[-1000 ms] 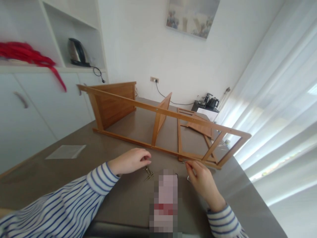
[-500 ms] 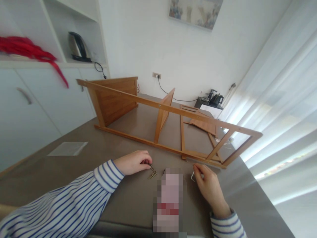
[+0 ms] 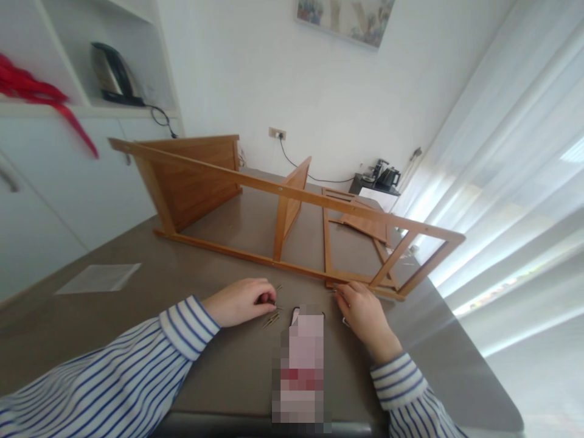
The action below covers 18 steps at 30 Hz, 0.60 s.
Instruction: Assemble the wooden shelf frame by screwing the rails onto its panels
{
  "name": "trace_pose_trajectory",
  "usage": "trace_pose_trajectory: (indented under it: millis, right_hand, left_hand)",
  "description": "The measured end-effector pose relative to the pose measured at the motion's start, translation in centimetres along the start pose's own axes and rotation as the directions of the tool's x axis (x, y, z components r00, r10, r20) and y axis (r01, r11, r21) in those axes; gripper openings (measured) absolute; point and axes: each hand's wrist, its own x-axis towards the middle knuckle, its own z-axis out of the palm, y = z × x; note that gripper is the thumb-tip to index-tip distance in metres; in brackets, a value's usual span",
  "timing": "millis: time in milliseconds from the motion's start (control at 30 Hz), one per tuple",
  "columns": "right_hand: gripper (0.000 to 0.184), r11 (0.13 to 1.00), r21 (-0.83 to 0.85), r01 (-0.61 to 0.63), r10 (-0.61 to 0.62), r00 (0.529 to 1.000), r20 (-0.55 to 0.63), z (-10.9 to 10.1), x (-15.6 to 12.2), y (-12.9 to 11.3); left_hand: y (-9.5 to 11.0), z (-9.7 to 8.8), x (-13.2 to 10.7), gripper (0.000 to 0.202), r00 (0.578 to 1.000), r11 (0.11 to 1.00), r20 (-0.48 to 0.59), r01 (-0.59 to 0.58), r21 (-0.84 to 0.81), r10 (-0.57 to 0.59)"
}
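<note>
My left hand (image 3: 246, 302) rests low over the table with its fingers closed, thumb and forefinger pinched at the end of a small metal screw (image 3: 279, 308). Just below it lie several loose brass-coloured screws (image 3: 271, 320), and another lies above the fingertips. To the right, my right hand (image 3: 362, 313) reaches forward, its thumb and forefinger closed on a small screw (image 3: 333, 291) near the lower rail of the wooden frame (image 3: 237, 250). Partly hidden by that hand, a small L-shaped hex key (image 3: 345, 321) lies on the table.
A blurred-out pink object (image 3: 305, 347) lies between my hands on the brown table (image 3: 219, 377). The frame lies on its side across the table, with other wooden pieces (image 3: 365, 226) behind it. A clear plastic bag (image 3: 100, 278) lies at the left.
My right hand has moved forward and left, from beside the hex key to a screw on the table. The left hand stays near its screws; the view has shifted slightly.
</note>
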Motion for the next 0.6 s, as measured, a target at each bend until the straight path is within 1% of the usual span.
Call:
trace_pose_trajectory:
  millis: [67,133,200,267,367,433,600]
  right_hand:
    - [0.022,0.999,-0.041,0.006,-0.005,0.999,0.039,0.2,0.7,-0.2]
    - [0.022,0.997,-0.072,0.004,0.001,0.998,0.066,0.5,1.1,-0.3]
    - [0.024,0.996,-0.089,0.005,0.002,0.996,0.085,0.7,1.1,-0.3]
    - [0.025,0.995,-0.097,0.012,-0.003,0.995,0.098,0.8,1.0,-0.3]
    - [0.026,0.995,-0.100,0.025,-0.014,0.995,0.104,0.8,0.8,-0.4]
    - [0.025,0.995,-0.097,0.032,-0.022,0.995,0.100,0.8,0.6,-0.5]
    - [0.022,0.998,-0.055,0.042,-0.038,0.997,0.069,0.7,0.2,-0.9]
  left_hand:
    - [0.0,0.0,-0.1,0.029,1.000,1.000,-0.011,0.015,-0.008,-0.015]
    - [0.1,0.0,-0.1,0.036,0.999,0.999,-0.031,0.040,-0.027,-0.041]
    - [0.0,0.0,-0.1,0.044,0.996,0.997,-0.064,0.065,-0.039,-0.067]
    - [-0.2,0.1,0.1,0.046,0.991,0.996,-0.101,0.086,-0.038,-0.089]
    - [-0.7,0.4,0.5,0.045,0.980,0.992,-0.152,0.124,-0.025,-0.127]
    - [-1.1,0.6,0.7,0.044,0.977,0.990,-0.160,0.142,-0.010,-0.142]
    - [-1.5,0.8,0.7,0.034,0.982,0.994,-0.160,0.103,0.020,-0.099]
